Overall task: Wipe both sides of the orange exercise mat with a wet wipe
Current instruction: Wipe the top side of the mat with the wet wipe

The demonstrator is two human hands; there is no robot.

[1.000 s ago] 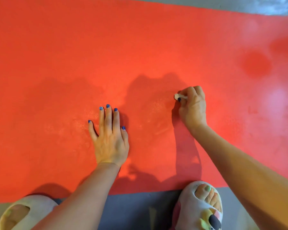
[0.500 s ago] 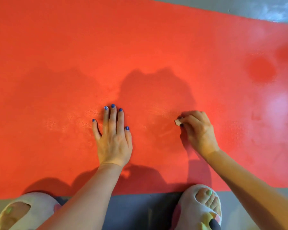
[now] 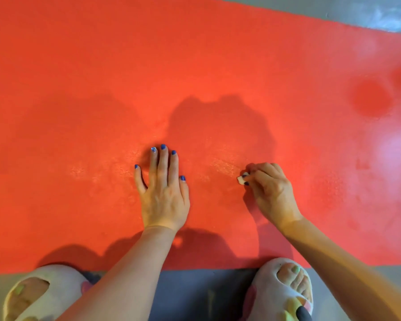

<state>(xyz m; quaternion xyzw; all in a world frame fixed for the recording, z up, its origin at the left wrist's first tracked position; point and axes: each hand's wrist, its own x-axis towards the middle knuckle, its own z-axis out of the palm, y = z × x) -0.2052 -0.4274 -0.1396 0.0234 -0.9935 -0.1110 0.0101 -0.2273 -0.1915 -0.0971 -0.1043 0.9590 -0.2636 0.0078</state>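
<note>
Grey floor [image 3: 357, 10] shows along the far edge and again in a strip at the near edge of my view, and the orange exercise mat [image 3: 195, 66] lies flat across it, filling nearly the whole frame. I note a paler, speckled patch on the mat surface between and just ahead of the two hands, and a darker round mark toward the far right. I observe the left hand [image 3: 163, 193] pressed palm-down on the mat near the middle, fingers straight and close together, thumb spread, holding nothing; its nails are painted blue. I observe the right hand [image 3: 270, 188] just to the right of it, knuckles up and fingers curled, pinching a small white wad, the wet wipe [image 3: 241, 178], between thumb and fingertips. The wipe protrudes at the left side of that hand and sits against the mat at the edge of the pale patch. Both forearms enter from the near edge. Two feet in white open-toed slippers, left [image 3: 39, 295] and right [image 3: 280, 290], stand on the floor at the mat's near edge.
</note>
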